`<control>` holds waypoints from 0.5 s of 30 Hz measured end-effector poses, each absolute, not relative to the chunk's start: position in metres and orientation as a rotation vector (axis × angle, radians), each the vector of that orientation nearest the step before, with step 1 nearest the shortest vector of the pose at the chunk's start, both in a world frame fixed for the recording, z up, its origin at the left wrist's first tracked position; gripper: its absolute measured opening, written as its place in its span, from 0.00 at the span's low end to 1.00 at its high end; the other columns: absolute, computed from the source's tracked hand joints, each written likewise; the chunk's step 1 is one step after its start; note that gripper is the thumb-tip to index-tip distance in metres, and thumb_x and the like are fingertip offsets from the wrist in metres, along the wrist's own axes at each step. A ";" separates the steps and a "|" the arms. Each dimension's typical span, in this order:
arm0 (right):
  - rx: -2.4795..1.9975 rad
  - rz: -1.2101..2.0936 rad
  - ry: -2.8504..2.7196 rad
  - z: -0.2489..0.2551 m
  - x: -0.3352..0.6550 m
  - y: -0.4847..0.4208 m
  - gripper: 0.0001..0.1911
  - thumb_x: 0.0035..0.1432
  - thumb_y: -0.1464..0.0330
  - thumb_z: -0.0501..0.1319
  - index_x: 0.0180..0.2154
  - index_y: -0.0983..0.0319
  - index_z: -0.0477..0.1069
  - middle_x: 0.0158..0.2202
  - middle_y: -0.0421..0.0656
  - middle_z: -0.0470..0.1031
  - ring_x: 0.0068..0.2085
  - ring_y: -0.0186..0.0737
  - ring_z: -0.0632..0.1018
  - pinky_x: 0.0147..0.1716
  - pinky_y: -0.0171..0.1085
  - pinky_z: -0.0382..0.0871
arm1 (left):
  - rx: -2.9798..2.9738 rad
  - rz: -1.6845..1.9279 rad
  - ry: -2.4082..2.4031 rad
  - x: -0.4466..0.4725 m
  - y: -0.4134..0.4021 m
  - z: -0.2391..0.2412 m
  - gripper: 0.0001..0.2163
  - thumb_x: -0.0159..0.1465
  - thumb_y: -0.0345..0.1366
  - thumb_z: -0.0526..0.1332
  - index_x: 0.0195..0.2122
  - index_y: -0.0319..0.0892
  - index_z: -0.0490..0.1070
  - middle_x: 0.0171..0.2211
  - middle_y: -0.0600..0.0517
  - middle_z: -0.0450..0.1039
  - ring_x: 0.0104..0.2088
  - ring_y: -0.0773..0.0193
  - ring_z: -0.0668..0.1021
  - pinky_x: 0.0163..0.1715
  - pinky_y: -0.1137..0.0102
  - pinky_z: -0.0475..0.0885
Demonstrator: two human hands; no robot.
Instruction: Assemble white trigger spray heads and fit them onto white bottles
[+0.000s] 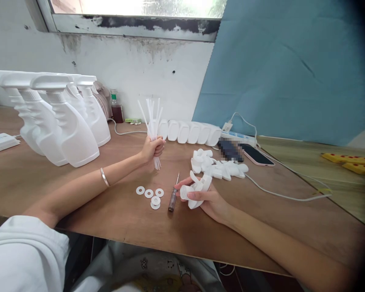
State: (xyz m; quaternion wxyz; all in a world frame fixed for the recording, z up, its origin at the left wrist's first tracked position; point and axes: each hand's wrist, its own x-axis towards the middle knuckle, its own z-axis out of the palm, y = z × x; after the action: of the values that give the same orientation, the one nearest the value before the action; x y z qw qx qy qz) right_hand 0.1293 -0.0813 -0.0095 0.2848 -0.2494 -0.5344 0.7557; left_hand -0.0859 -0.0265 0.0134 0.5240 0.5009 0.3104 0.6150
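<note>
My left hand [153, 149] is closed in a fist around a bundle of thin white plastic tubes [152, 117], which stand nearly upright above the table. In my right hand [211, 202] is a white spray bottle trigger head [197, 190], gripped between thumb and fingers near the table's front. A screwdriver [172, 198] with a clear dark handle lies just left of that hand, its tip pointing away from me. Several flat white ring washers [149, 193] lie between my left forearm and the screwdriver. Beyond my right hand is a pile of white spray heads [214, 164].
Assembled white spray bottles [76, 129] stand at the left. A row of white bottles [188, 133] lies along the wall. Phones [257, 155], a power strip [237, 138] and a white cable [280, 197] are at the right. A dark-liquid bottle [117, 111] stands at the back.
</note>
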 end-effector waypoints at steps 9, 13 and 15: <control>-0.669 2.009 -1.446 -0.009 0.129 -0.081 0.17 0.37 0.69 0.69 0.33 0.66 0.72 0.38 0.48 0.72 0.36 0.42 0.75 0.34 0.34 0.71 | 1.253 1.438 0.766 -0.073 -0.032 0.004 0.19 0.46 0.31 0.60 0.15 0.41 0.45 0.10 0.63 0.44 0.11 0.80 0.49 0.12 0.81 0.42; -0.655 2.015 -1.436 -0.009 0.130 -0.081 0.17 0.36 0.70 0.69 0.33 0.66 0.72 0.38 0.48 0.73 0.35 0.41 0.75 0.33 0.34 0.71 | 1.255 1.421 0.766 -0.072 -0.032 -0.001 0.19 0.46 0.32 0.61 0.15 0.41 0.44 0.10 0.63 0.44 0.11 0.80 0.49 0.11 0.81 0.42; -0.645 2.017 -1.435 -0.009 0.130 -0.081 0.16 0.37 0.70 0.69 0.33 0.66 0.72 0.38 0.47 0.73 0.35 0.41 0.75 0.34 0.34 0.70 | 1.258 1.383 0.780 -0.072 -0.031 -0.006 0.19 0.46 0.33 0.61 0.14 0.41 0.45 0.10 0.63 0.44 0.11 0.80 0.49 0.11 0.80 0.42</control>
State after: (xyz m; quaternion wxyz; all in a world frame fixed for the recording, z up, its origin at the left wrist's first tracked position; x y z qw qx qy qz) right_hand 0.1297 -0.0813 -0.0090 0.2875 -0.2416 -0.5372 0.7553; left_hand -0.0725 -0.0315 -0.0056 0.5294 0.5267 0.3267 0.5793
